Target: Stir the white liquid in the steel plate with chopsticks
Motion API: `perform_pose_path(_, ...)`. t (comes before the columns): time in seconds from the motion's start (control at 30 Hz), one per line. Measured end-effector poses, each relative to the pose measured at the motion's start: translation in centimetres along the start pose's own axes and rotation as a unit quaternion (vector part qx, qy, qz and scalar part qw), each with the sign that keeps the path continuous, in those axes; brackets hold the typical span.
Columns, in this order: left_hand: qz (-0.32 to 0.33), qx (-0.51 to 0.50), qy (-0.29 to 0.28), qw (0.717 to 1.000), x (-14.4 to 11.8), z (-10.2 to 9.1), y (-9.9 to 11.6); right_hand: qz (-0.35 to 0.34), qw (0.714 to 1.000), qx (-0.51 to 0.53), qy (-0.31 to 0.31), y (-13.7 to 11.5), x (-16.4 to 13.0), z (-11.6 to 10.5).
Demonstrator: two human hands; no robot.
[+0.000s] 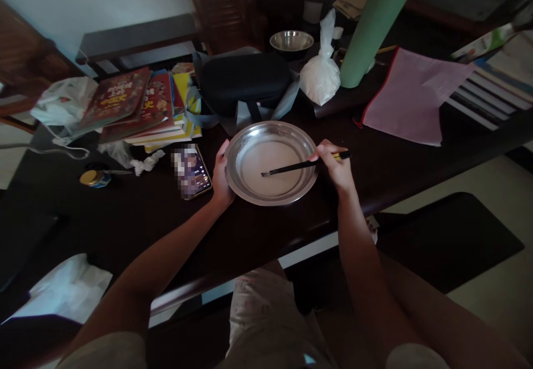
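A wide steel bowl (272, 198) stands near the front of the dark table, with a pale whitish liquid (268, 155) in its bottom. My left hand (222, 177) grips the bowl's left rim, the thumb on top and the fingers along the outer wall. My right hand (336, 166) is closed round a pair of black chopsticks (293, 167) at the bowl's right rim. Their tips reach into the liquid near its middle. Just left of my left hand lies a lit phone (194, 172).
Behind the bowl sit a black case (245, 83), a tied bag of white powder (320, 80) and a tall green cylinder (377, 30). Stacked books (125, 102) lie left, near a small jar (95, 178). A pink pouch (412, 100) lies right; another steel bowl (291, 40) stands farther back.
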State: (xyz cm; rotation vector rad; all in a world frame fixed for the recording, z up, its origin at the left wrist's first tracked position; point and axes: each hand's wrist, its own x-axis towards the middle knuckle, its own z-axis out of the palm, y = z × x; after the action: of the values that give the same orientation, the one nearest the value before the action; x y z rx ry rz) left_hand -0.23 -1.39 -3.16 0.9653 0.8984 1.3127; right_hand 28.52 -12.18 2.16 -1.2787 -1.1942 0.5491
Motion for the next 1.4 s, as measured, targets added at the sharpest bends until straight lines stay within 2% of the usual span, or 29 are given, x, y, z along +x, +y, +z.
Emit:
perform_pose_path(0.07, 0.003, 0.000, 0.000, 1.000, -0.03, 0.02, -0.04, -0.012, 1.000, -0.011, -0.001, -0.02, 0.00, 0.01)
perform_pose_path(0.17, 0.005, 0.004, 0.010, 1.000, -0.14, 0.21, 0.04, -0.014, 0.999, 0.001, 0.033, 0.06, 0.01, 0.00)
perform_pose_path(0.3, 0.014, 0.010, 0.012, 1.000, -0.26, 0.45, 0.16, -0.007, 1.000, 0.001, 0.002, 0.20, -0.01, 0.01)
perform_pose_path(0.43, 0.011, 0.008, 0.010, 1.000, -0.25, 0.48, 0.16, -0.017, 0.999, -0.008, 0.031, 0.20, -0.04, -0.01)
perform_pose_path(0.6, 0.007, -0.003, 0.015, 1.000, -0.25, 0.46, 0.19, -0.012, 1.000, -0.009, 0.000, 0.11, -0.07, 0.03)
perform_pose_path(0.73, 0.001, -0.014, 0.019, 1.000, -0.34, 0.47, 0.17, -0.026, 0.999, 0.008, 0.033, 0.14, -0.05, 0.01)
perform_pose_path(0.87, 0.010, -0.004, 0.011, 1.000, -0.36, 0.38, 0.13, -0.019, 1.000, 0.003, -0.003, 0.17, -0.07, 0.00)
perform_pose_path(1.03, 0.003, -0.005, 0.008, 1.000, -0.29, 0.30, 0.06, -0.016, 0.999, 0.002, 0.034, 0.33, -0.06, 0.01)
perform_pose_path(1.17, -0.002, -0.015, 0.010, 1.000, -0.16, 0.15, -0.08, -0.014, 1.000, -0.008, 0.000, 0.36, -0.04, -0.02)
perform_pose_path(1.3, -0.012, -0.011, -0.001, 1.000, 0.08, -0.18, -0.20, -0.024, 0.999, -0.002, 0.033, 0.32, -0.02, -0.04)
perform_pose_path(1.4, -0.001, -0.006, 0.000, 1.000, 0.23, -0.34, -0.29, -0.023, 1.000, 0.010, 0.005, 0.32, -0.04, -0.03)
